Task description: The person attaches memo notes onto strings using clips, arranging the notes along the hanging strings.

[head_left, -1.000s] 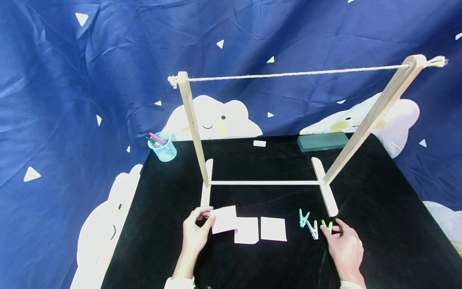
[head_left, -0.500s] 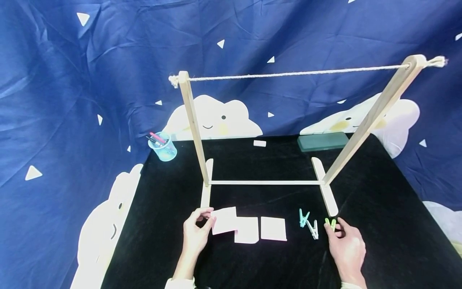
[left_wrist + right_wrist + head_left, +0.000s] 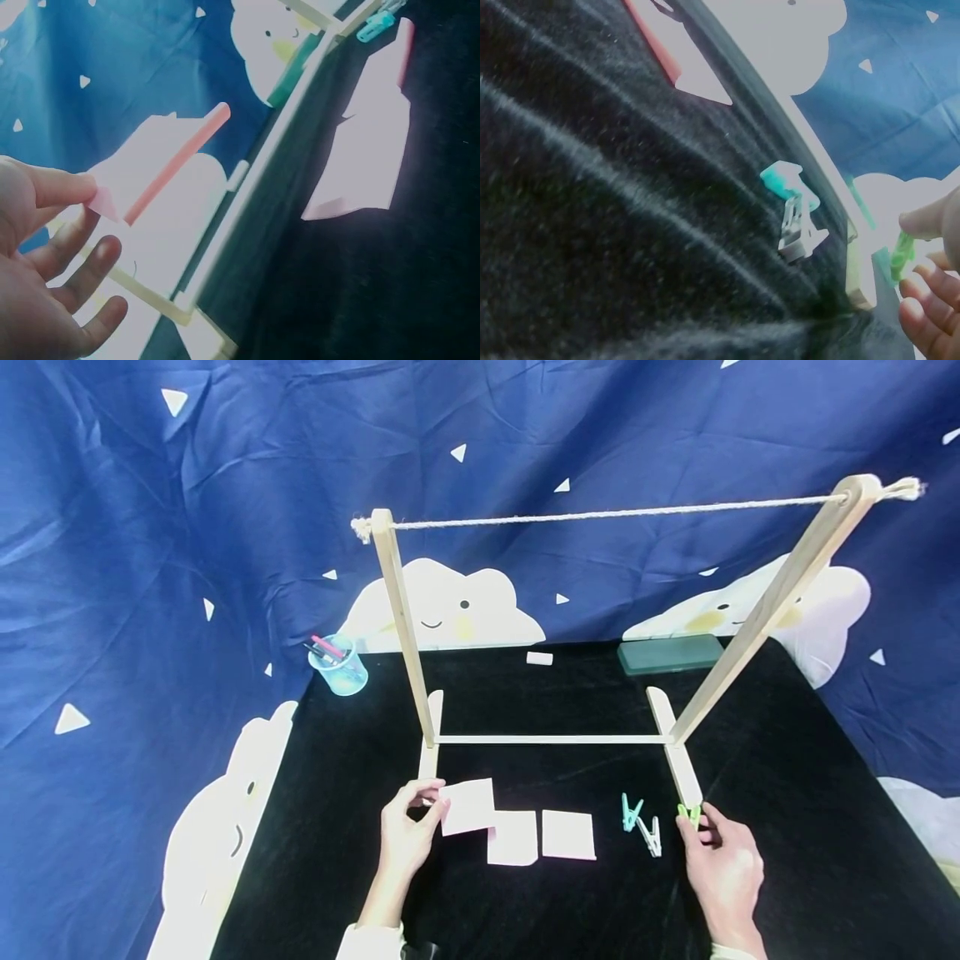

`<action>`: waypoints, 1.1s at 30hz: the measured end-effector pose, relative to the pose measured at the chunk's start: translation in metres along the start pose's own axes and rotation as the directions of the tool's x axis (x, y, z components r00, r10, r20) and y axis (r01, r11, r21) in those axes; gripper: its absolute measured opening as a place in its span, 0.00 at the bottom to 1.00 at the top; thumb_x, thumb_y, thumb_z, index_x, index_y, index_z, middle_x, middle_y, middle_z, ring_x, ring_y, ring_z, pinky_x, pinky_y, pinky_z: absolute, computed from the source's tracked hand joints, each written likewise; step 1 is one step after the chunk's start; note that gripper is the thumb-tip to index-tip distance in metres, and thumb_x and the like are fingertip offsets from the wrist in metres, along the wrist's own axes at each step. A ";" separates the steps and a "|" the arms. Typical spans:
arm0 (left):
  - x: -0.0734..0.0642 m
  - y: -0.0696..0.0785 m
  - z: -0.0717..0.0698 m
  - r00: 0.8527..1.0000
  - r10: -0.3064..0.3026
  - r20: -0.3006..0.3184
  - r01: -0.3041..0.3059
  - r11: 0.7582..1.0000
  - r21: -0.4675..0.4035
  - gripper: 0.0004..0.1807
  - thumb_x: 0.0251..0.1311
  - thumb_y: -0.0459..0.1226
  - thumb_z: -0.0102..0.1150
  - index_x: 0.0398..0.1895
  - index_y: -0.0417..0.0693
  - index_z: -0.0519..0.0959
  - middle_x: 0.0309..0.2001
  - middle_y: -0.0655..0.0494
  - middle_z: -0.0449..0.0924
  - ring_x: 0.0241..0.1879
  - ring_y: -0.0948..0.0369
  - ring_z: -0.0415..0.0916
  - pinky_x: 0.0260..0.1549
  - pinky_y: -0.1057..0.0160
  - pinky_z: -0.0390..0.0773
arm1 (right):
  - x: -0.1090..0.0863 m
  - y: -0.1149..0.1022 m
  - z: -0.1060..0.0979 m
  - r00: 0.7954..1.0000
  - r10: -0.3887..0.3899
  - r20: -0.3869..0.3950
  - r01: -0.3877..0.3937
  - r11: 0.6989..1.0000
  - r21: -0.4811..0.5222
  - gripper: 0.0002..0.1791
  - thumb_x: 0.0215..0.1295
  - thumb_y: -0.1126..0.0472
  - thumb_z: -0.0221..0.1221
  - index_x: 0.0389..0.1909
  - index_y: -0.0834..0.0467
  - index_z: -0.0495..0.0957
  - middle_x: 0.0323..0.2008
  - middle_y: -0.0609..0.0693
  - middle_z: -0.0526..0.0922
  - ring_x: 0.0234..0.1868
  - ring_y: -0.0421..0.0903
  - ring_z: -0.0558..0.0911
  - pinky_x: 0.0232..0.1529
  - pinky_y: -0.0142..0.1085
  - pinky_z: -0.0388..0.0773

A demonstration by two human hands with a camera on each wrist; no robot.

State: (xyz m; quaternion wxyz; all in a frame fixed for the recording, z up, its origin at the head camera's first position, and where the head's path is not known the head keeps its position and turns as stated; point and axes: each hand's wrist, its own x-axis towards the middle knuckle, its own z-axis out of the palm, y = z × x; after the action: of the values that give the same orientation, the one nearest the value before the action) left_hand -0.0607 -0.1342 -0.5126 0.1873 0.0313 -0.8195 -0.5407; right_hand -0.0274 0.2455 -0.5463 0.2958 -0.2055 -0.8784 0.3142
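While my left hand (image 3: 405, 839) is pinching the leftmost paper (image 3: 468, 807), well rightward my right hand (image 3: 724, 857) is pinching a green clip (image 3: 902, 256).

- Reaches forward with left forearm (image 3: 384, 893) and right forearm (image 3: 737, 935), well apart, slanting inward.
- Pinches with left hand (image 3: 405, 839), between left thumb (image 3: 60, 187) and index finger (image 3: 69, 238), with a rounded gap behind the tips.
- Bends 2 more left fingers (image 3: 97, 270) loosely below the pinch, tips apart.
- Pinches with right hand (image 3: 726, 860), back turned upward, between right thumb (image 3: 924, 221) and fingertips.
- Curls lower right fingers (image 3: 922, 330) close together.
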 end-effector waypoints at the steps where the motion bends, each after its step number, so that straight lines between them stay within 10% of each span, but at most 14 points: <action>1: 0.002 0.001 0.000 1.000 0.018 0.003 -0.018 1.000 -0.014 0.14 0.50 0.21 0.71 0.39 0.41 0.86 0.30 0.47 0.85 0.33 0.54 0.81 0.40 0.57 0.76 | 0.000 -0.001 0.000 1.000 -0.004 -0.004 0.004 1.000 0.009 0.20 0.54 0.66 0.73 0.49 0.64 0.85 0.34 0.60 0.86 0.34 0.09 0.59 0.34 0.36 0.64; 11: 0.023 0.022 0.001 0.992 0.081 0.096 -0.072 0.993 -0.096 0.11 0.55 0.29 0.72 0.41 0.50 0.87 0.33 0.53 0.87 0.39 0.55 0.80 0.46 0.57 0.76 | 0.003 -0.013 -0.006 0.999 -0.008 -0.034 0.011 0.996 0.091 0.19 0.53 0.69 0.73 0.49 0.64 0.86 0.35 0.61 0.85 0.30 0.10 0.64 0.33 0.10 0.60; 23: 0.043 0.043 0.008 0.979 0.166 0.120 -0.146 0.976 -0.164 0.11 0.56 0.30 0.72 0.42 0.45 0.86 0.35 0.52 0.87 0.40 0.56 0.80 0.48 0.60 0.76 | 0.011 -0.033 -0.013 0.997 -0.066 -0.026 0.070 0.979 0.191 0.21 0.53 0.73 0.71 0.50 0.65 0.84 0.36 0.59 0.84 0.31 0.14 0.70 0.33 0.09 0.65; 29: 0.052 0.056 0.012 0.969 0.207 0.136 -0.179 0.965 -0.191 0.10 0.57 0.31 0.71 0.42 0.45 0.86 0.34 0.51 0.87 0.41 0.55 0.79 0.49 0.61 0.74 | 0.012 -0.040 -0.015 0.997 -0.063 -0.043 0.071 0.969 0.237 0.20 0.52 0.74 0.71 0.49 0.65 0.85 0.35 0.27 0.76 0.30 0.17 0.72 0.34 0.10 0.66; 33: 0.061 0.068 0.012 0.961 0.237 0.139 -0.209 0.958 -0.195 0.10 0.57 0.30 0.71 0.43 0.43 0.86 0.35 0.49 0.88 0.42 0.53 0.81 0.50 0.59 0.75 | 0.014 -0.045 -0.016 0.997 -0.057 -0.044 0.067 0.967 0.247 0.19 0.53 0.74 0.70 0.49 0.65 0.85 0.35 0.34 0.79 0.31 0.19 0.71 0.34 0.10 0.67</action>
State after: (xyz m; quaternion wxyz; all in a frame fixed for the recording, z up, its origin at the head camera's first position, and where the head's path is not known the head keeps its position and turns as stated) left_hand -0.1111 -0.1109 -0.4395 0.1825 -0.1222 -0.7785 -0.5879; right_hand -0.0353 0.2275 -0.5008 0.3447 -0.1449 -0.8325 0.4087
